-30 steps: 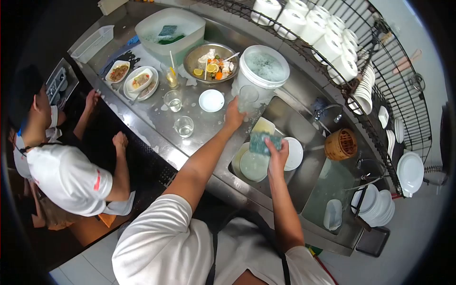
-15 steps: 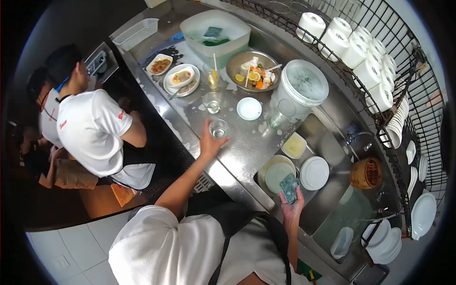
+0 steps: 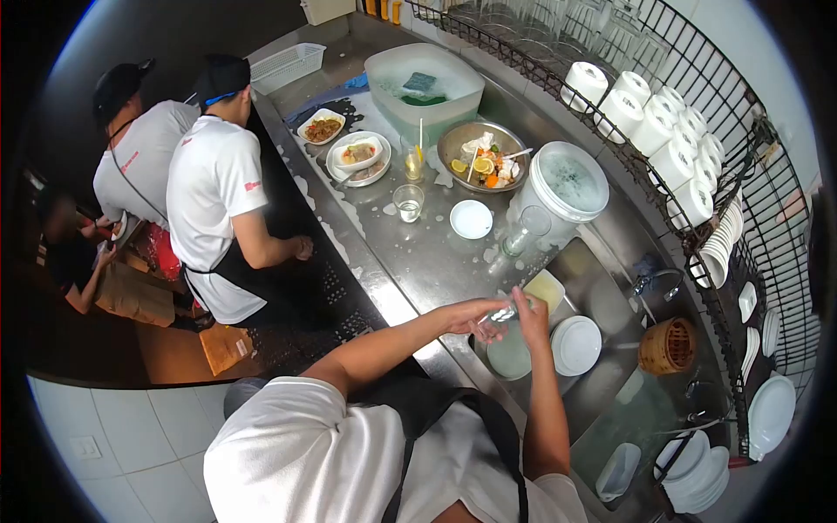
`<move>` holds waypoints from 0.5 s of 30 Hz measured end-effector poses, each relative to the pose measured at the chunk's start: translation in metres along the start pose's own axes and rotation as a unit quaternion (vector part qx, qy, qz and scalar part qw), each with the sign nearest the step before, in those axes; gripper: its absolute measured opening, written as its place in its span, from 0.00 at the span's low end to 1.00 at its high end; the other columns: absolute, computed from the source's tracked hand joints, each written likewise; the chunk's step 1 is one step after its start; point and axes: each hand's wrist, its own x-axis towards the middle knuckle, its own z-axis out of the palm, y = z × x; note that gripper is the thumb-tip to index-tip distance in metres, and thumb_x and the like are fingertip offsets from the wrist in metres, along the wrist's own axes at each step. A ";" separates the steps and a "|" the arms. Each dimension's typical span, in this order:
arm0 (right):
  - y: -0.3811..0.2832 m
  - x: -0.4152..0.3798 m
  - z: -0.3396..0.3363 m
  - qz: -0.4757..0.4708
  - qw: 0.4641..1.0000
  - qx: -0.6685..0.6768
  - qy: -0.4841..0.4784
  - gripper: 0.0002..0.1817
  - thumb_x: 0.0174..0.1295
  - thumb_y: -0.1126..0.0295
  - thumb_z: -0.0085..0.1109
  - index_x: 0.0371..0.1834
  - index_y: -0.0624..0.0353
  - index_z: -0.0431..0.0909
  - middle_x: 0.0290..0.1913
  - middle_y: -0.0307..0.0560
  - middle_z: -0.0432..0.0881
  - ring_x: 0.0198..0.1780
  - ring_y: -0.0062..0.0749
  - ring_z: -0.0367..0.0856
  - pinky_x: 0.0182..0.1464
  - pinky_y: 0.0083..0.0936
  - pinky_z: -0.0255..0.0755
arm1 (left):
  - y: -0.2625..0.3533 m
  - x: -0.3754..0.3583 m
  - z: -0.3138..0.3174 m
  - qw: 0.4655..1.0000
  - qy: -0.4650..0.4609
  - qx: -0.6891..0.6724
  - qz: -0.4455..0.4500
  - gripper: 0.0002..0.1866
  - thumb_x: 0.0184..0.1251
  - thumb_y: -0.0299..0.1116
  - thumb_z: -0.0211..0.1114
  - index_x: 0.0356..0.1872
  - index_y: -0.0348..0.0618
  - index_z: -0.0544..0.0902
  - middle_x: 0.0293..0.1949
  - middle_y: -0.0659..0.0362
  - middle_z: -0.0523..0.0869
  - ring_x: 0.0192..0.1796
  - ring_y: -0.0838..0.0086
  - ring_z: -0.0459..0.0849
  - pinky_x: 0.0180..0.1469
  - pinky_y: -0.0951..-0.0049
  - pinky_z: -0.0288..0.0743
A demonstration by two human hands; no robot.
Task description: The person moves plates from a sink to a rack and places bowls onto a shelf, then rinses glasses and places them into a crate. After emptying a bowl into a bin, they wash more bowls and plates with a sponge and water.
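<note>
My left hand [image 3: 478,319] is closed around a clear drinking glass [image 3: 499,315], tilted over the near edge of the sink. My right hand [image 3: 532,315] is up against the glass's other end, fingers bent; the green sponge it held a moment ago is hidden by the hand and glass. Just beneath both hands is a round container with a pale plate [image 3: 510,356] in it. To its right sits a stack of white plates [image 3: 576,345]. A pale yellow square dish [image 3: 546,288] lies behind my right hand.
On the steel counter are another glass [image 3: 407,203], a white bowl [image 3: 471,220], a metal bowl of food scraps [image 3: 449,138], a soapy white bucket [image 3: 571,196] and a suds tub [image 3: 425,109]. A bamboo steamer [image 3: 667,346] stands right. Two co-workers [image 3: 214,183] stand left.
My left hand has brought the glass from the counter to the right, over the sink. My right hand has risen to meet it, and the sponge is out of sight. The view has shifted.
</note>
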 end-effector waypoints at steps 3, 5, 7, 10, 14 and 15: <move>0.037 0.003 0.004 0.111 0.986 0.124 0.015 0.27 0.72 0.48 0.61 0.47 0.68 0.86 0.45 0.48 0.88 0.45 0.27 0.82 0.47 0.28 0.75 | 0.014 0.008 0.003 0.924 0.040 0.375 0.057 0.37 0.55 0.62 0.75 0.57 0.44 0.81 0.43 0.54 0.88 0.46 0.60 0.88 0.48 0.56 0.82; 0.029 -0.001 0.004 0.143 0.957 0.236 -0.094 0.25 0.71 0.50 0.62 0.52 0.64 0.83 0.49 0.44 0.86 0.46 0.25 0.82 0.49 0.27 0.75 | 0.017 0.014 0.000 0.706 0.089 0.679 0.179 0.46 0.47 0.59 0.80 0.63 0.39 0.76 0.47 0.46 0.87 0.49 0.52 0.87 0.49 0.57 0.81; 0.028 -0.006 0.016 0.140 0.922 0.341 -0.118 0.24 0.71 0.51 0.64 0.57 0.60 0.80 0.50 0.42 0.85 0.46 0.25 0.83 0.51 0.25 0.75 | 0.017 0.011 0.001 0.678 0.096 0.692 0.229 0.52 0.38 0.54 0.83 0.67 0.38 0.73 0.52 0.44 0.86 0.51 0.46 0.85 0.53 0.54 0.80; 0.010 -0.004 0.018 0.047 0.963 0.214 -0.156 0.20 0.66 0.56 0.69 0.50 0.62 0.83 0.44 0.39 0.86 0.43 0.23 0.83 0.47 0.25 0.76 | 0.025 -0.001 -0.002 0.680 0.101 0.666 0.290 0.51 0.39 0.51 0.84 0.67 0.39 0.73 0.51 0.46 0.86 0.53 0.48 0.84 0.55 0.55 0.79; -0.005 0.015 0.036 -0.069 0.984 0.003 -0.163 0.19 0.57 0.58 0.74 0.42 0.64 0.86 0.37 0.44 0.88 0.39 0.31 0.87 0.43 0.31 0.78 | 0.044 -0.030 -0.040 0.680 0.063 0.657 0.319 0.46 0.42 0.43 0.83 0.66 0.40 0.74 0.47 0.48 0.85 0.55 0.51 0.83 0.57 0.57 0.78; -0.020 0.019 0.041 -0.093 0.978 -0.112 -0.152 0.19 0.55 0.58 0.75 0.40 0.64 0.87 0.36 0.47 0.89 0.39 0.35 0.87 0.43 0.34 0.79 | 0.041 -0.038 -0.063 0.645 0.152 0.677 0.320 0.45 0.42 0.40 0.83 0.66 0.40 0.74 0.47 0.49 0.84 0.53 0.51 0.84 0.56 0.57 0.78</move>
